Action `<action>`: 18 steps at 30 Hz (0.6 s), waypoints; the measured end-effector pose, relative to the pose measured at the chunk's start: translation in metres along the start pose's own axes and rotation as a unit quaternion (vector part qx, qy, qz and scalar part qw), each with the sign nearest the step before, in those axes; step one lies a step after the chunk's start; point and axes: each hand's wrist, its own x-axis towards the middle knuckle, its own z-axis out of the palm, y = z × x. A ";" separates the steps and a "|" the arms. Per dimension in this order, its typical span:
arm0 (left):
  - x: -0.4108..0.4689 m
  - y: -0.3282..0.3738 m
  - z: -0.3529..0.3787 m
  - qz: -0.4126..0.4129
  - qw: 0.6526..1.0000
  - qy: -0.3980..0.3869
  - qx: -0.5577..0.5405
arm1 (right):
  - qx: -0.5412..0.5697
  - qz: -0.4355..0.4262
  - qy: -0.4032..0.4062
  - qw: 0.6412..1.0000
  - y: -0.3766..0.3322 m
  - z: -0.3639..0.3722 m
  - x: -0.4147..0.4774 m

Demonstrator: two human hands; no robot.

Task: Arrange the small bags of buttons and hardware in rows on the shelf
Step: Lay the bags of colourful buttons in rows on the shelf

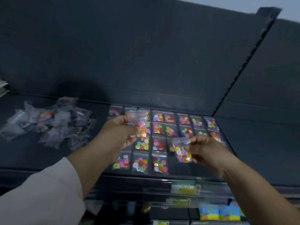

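Grips: left grip (120, 132) pinches a clear bag of buttons (137, 119), held upright over the back of the rows; right grip (204, 150) pinches a second button bag (182, 149) by its right side, tilted, over the front right of the rows.
Task things: rows of button bags (158, 143) lie flat, side by side, on the dark shelf (251, 143); a loose pile of bags (48, 124) sits on the same shelf to the left, well apart from the rows.
In the way: the left hand and forearm cover the left end of the rows; the second button bag hides the bags beneath it.
Around: dark back panel (146, 54); slotted upright (243, 67) rising at the right; pale sleeve (45, 192) on the left arm; label strips (185, 187) along the shelf's front edge; yellow-and-blue packets (219, 213) on a lower level.
Materials and shapes: bags are thin, glossy, clear plastic and rectangular, some with a red strip at the mouth; buttons are round, flat and brightly mixed in colour; the pile's contents are mostly too blurred to name; the shelf looks matte.
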 end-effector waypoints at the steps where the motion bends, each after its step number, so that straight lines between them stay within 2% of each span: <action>1: -0.003 -0.003 0.007 -0.003 1.000 0.000 -0.001 | -0.008 0.008 0.005 1.000 0.008 -0.004 0.000; 8: -0.020 -0.023 0.035 -0.004 1.000 0.006 0.005 | -0.104 -0.008 0.039 0.994 0.044 -0.010 0.001; 14: -0.028 -0.030 0.044 -0.010 1.000 0.011 0.021 | -0.125 -0.016 0.078 0.989 0.047 -0.001 0.005; 18: -0.030 -0.034 0.044 -0.013 0.999 0.014 0.039 | -0.115 -0.009 0.073 0.991 0.043 0.007 0.006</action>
